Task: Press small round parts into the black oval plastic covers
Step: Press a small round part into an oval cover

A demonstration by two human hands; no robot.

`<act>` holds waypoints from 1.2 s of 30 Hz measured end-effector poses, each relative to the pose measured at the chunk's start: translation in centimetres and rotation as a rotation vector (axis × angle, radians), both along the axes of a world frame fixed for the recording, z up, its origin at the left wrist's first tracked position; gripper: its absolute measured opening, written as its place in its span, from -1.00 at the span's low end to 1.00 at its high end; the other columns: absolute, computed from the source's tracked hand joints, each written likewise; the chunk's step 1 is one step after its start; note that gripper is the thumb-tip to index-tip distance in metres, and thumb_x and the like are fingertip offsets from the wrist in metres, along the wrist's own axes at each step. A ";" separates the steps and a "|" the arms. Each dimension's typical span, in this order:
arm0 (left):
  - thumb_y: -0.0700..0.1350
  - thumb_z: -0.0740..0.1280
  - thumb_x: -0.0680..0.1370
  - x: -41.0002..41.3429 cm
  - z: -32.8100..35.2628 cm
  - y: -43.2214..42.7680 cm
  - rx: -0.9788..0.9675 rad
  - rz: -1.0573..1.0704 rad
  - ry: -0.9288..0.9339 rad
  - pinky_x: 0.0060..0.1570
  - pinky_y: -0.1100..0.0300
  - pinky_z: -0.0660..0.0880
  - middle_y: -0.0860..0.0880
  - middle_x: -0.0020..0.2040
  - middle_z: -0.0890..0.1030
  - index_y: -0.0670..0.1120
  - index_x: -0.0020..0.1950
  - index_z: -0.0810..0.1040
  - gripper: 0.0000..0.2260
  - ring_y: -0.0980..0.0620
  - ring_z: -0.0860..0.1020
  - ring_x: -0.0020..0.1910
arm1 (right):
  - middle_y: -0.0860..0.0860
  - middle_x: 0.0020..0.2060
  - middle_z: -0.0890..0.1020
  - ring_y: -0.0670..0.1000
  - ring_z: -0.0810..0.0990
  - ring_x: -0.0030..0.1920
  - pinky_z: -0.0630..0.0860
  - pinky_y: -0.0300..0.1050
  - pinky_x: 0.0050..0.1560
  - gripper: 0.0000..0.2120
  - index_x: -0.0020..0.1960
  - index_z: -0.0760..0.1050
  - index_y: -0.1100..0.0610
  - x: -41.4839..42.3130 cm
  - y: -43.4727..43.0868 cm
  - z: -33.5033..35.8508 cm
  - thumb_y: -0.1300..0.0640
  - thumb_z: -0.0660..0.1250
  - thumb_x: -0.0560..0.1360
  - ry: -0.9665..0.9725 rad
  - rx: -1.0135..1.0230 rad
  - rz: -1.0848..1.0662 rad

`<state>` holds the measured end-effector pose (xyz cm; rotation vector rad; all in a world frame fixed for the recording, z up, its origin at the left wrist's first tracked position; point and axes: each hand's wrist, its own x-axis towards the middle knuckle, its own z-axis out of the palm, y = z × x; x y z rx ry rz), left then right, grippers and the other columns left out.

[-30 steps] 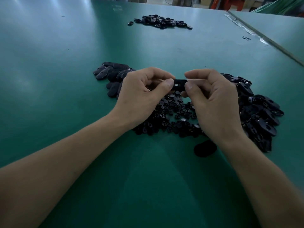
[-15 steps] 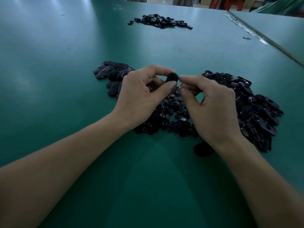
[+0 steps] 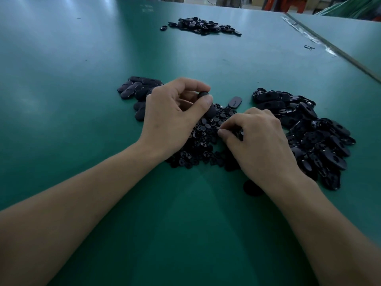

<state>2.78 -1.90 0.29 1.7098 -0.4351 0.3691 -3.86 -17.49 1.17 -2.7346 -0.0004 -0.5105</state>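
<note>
My left hand [image 3: 173,116] pinches a black oval cover [image 3: 207,104] between thumb and forefinger, held on edge above the heap of small round parts [image 3: 206,141]. My right hand [image 3: 257,137] is down on the right side of that heap with its fingers curled into the parts; whether it holds one is hidden. A heap of oval covers with open undersides [image 3: 313,133] lies to the right. Smooth-backed oval covers [image 3: 138,89] lie in a group at the left. One oval cover [image 3: 235,102] lies alone beyond the round parts.
The green table [image 3: 82,100] carries a further heap of black parts [image 3: 204,26] at the back. A single dark oval piece [image 3: 250,188] lies beside my right wrist. A seam and a metal strip [image 3: 329,48] run along the right.
My right hand has let go of the cover and dropped to the heap of round parts. My left hand keeps the cover, which is now tilted downwards.
</note>
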 end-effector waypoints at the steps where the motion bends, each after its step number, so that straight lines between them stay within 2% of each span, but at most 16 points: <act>1: -0.10 0.47 0.48 0.0 0.0 0.0 -0.007 0.004 0.005 -0.17 0.06 0.64 0.04 -0.23 0.68 0.11 -0.09 0.62 -0.90 0.01 0.67 -0.28 | 0.00 -0.09 0.57 0.05 0.44 0.03 0.33 -0.14 0.01 -0.87 0.03 0.67 0.00 0.0 0.0 0.0 -0.01 0.39 0.56 -0.006 0.001 0.004; 4: -0.11 0.47 0.48 0.1 -0.1 0.1 -0.040 0.016 0.033 -0.14 -0.02 0.66 -0.01 -0.21 0.68 0.09 -0.13 0.59 -0.89 -0.04 0.69 -0.25 | 0.00 -0.09 0.61 0.06 0.49 0.03 0.36 -0.15 0.04 -0.86 0.03 0.67 0.03 0.1 0.0 0.0 0.02 0.38 0.57 -0.040 0.032 0.021; 6: -0.12 0.47 0.48 0.2 -0.2 0.2 -0.060 0.018 0.044 -0.15 -0.05 0.67 -0.03 -0.21 0.68 0.07 -0.14 0.58 -0.88 -0.06 0.70 -0.27 | -0.02 -0.11 0.64 0.05 0.55 -0.02 0.49 -0.03 0.05 -0.89 0.02 0.65 0.05 0.2 0.1 0.0 0.07 0.35 0.58 -0.076 0.117 0.048; 9: -0.12 0.48 0.47 0.1 -0.1 0.1 -0.069 0.019 0.056 -0.13 -0.08 0.67 -0.05 -0.19 0.70 0.09 -0.11 0.60 -0.88 -0.06 0.71 -0.25 | -0.05 -0.25 0.63 0.00 0.58 -0.23 0.52 0.00 -0.16 -0.91 -0.04 0.55 0.05 0.3 0.2 -0.1 0.10 0.29 0.62 -0.118 0.233 0.062; 10: -0.11 0.47 0.46 0.1 -0.1 0.1 -0.068 0.016 0.063 -0.10 -0.09 0.66 -0.04 -0.19 0.71 0.10 -0.09 0.61 -0.88 -0.06 0.71 -0.23 | -0.07 -0.28 0.62 -0.02 0.57 -0.27 0.50 -0.03 -0.18 -0.90 -0.05 0.52 0.04 0.3 0.2 -0.1 0.10 0.27 0.62 -0.126 0.262 0.061; 13: -0.11 0.47 0.46 0.1 -0.2 0.0 -0.073 -0.004 0.076 -0.05 -0.07 0.65 -0.02 -0.18 0.73 0.07 -0.08 0.66 -0.91 -0.06 0.72 -0.20 | -0.15 -0.28 0.62 -0.08 0.56 -0.24 0.42 -0.31 -0.19 -0.93 -0.07 0.55 0.06 0.2 0.5 0.0 0.15 0.33 0.59 -0.199 0.309 0.081; 17: -0.22 0.46 0.51 0.1 -0.1 0.0 -0.098 -0.057 0.082 -0.17 0.13 0.63 0.01 -0.20 0.73 -0.03 -0.06 0.66 -0.90 0.01 0.72 -0.23 | -0.16 -0.27 0.63 -0.15 0.58 -0.18 0.39 -0.50 -0.18 -0.95 -0.07 0.63 0.07 0.0 0.8 0.2 0.18 0.40 0.53 -0.267 0.365 0.107; 21: -0.27 0.43 0.54 -0.1 0.0 0.0 -0.123 -0.113 0.097 -0.20 0.22 0.63 0.01 -0.21 0.73 -0.05 -0.05 0.66 -0.89 0.02 0.72 -0.23 | -0.26 -0.24 0.59 -0.25 0.59 -0.18 0.46 -0.46 -0.14 -0.91 0.02 0.63 0.05 0.1 0.6 0.3 0.19 0.41 0.54 -0.304 0.443 0.108; 25: -0.28 0.41 0.55 -0.3 0.0 -0.1 -0.123 -0.150 0.090 -0.18 0.21 0.64 0.03 -0.22 0.72 -0.04 -0.04 0.66 -0.87 0.03 0.72 -0.22 | -0.23 -0.22 0.64 -0.19 0.64 -0.17 0.59 -0.23 -0.07 -0.86 -0.02 0.61 -0.02 0.1 0.5 0.5 0.21 0.44 0.52 -0.310 0.548 0.117; 30: -0.24 0.43 0.52 -0.4 0.0 -0.1 -0.110 -0.163 0.078 -0.20 0.19 0.64 0.02 -0.24 0.71 -0.03 -0.08 0.66 -0.89 0.03 0.71 -0.24 | -0.16 -0.21 0.66 -0.14 0.63 -0.17 0.57 -0.18 -0.15 -0.84 -0.10 0.60 -0.08 0.1 0.4 0.6 0.19 0.44 0.52 -0.270 0.604 0.143; 36: -0.27 0.43 0.54 -0.5 0.1 -0.1 -0.126 -0.188 0.086 -0.22 0.26 0.61 0.03 -0.25 0.72 -0.06 -0.07 0.65 -0.89 0.05 0.71 -0.26 | -0.16 -0.24 0.67 -0.16 0.63 -0.20 0.58 -0.18 -0.07 -0.83 -0.06 0.63 -0.06 0.2 0.3 0.8 0.22 0.43 0.52 -0.251 0.679 0.142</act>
